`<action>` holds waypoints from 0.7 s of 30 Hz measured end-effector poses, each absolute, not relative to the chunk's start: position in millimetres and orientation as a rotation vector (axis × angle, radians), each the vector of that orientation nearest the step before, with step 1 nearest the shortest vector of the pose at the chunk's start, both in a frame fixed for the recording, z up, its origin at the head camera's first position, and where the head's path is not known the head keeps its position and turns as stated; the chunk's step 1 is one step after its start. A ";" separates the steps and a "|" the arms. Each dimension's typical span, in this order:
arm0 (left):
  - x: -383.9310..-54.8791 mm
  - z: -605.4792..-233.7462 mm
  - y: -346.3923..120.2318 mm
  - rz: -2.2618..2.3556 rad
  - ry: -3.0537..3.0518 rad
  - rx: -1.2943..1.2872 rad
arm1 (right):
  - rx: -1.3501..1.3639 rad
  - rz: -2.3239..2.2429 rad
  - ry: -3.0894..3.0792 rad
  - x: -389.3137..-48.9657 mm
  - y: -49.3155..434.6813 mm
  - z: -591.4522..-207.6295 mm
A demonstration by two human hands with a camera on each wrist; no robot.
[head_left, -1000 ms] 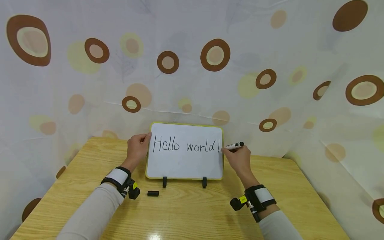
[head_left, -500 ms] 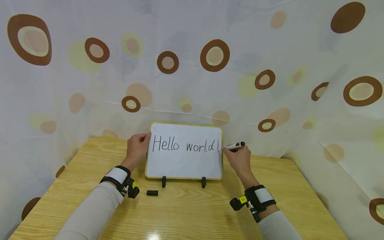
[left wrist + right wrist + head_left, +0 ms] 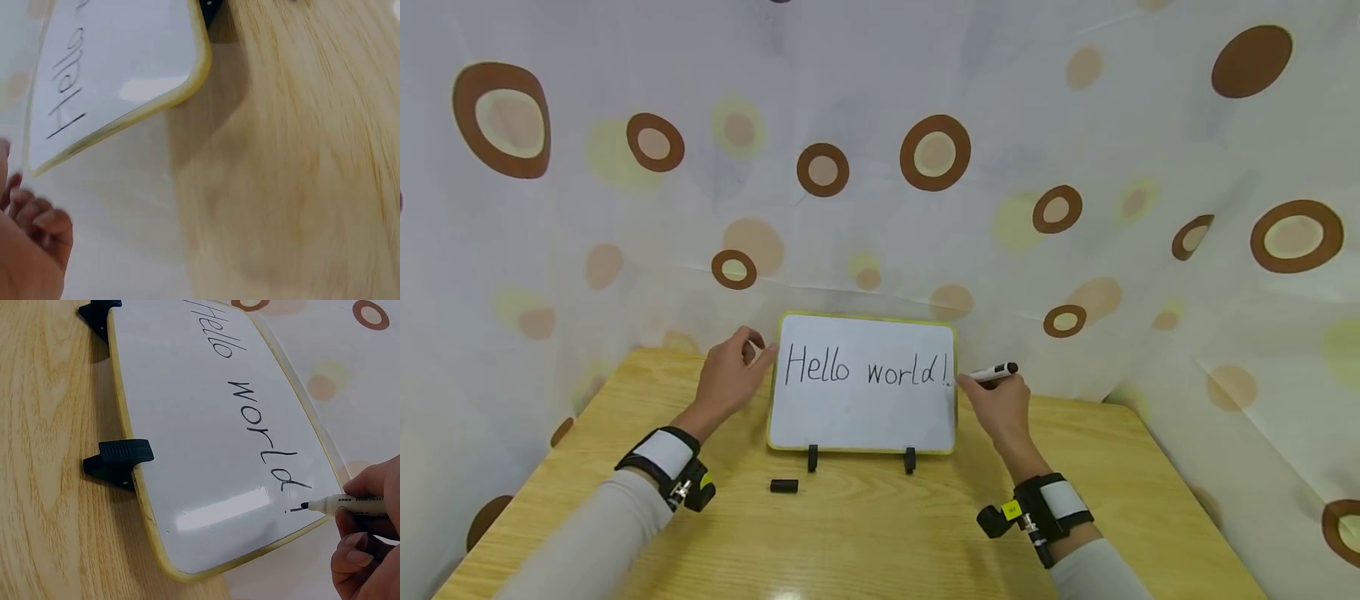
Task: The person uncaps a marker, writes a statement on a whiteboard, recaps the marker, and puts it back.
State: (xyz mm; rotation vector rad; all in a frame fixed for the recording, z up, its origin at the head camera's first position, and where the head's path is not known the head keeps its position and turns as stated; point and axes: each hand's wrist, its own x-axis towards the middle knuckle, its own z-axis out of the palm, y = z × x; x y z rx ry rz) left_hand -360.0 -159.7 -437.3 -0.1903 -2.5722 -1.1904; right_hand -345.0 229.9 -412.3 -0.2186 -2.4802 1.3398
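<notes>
A whiteboard with a yellow frame stands tilted back and bears the handwritten words "Hello world!". Beside its right edge my right hand pinches a white marker between thumb and fingers. In the right wrist view the marker's black tip is at the exclamation mark; whether it touches the surface is unclear. My left hand is by the board's upper left corner, holding nothing. Its fingers are loosely curled, seen just off the corner in the left wrist view.
Two black stand feet hold the board's lower edge on the wooden table. A black marker cap lies in front of the board at left. Behind hangs a patterned cloth.
My left hand has let go of the board's left edge and drawn back slightly left. The right hand keeps its hold on the marker by the exclamation mark. The head view has shifted slightly.
</notes>
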 end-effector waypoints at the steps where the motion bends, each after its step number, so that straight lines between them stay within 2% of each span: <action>1: -355.3 -435.9 -162.1 -1.191 -2.584 -0.291 | -0.222 1.347 -2.474 -343.6 230.4 -413.4; 6: -328.3 -437.8 -168.3 -1.163 -2.727 -0.819 | -0.249 1.357 -2.457 -338.9 235.6 -417.6; 10: -306.9 -446.0 -165.8 -1.135 -2.767 -1.093 | -0.249 1.373 -2.452 -337.3 241.2 -419.4; 14: -294.7 -455.7 -160.8 -1.103 -2.803 -1.178 | -0.252 1.392 -2.438 -334.8 245.7 -419.4; 21: -288.8 -466.6 -153.6 -0.989 -2.862 -1.177 | -0.256 1.397 -2.427 -332.4 249.0 -419.9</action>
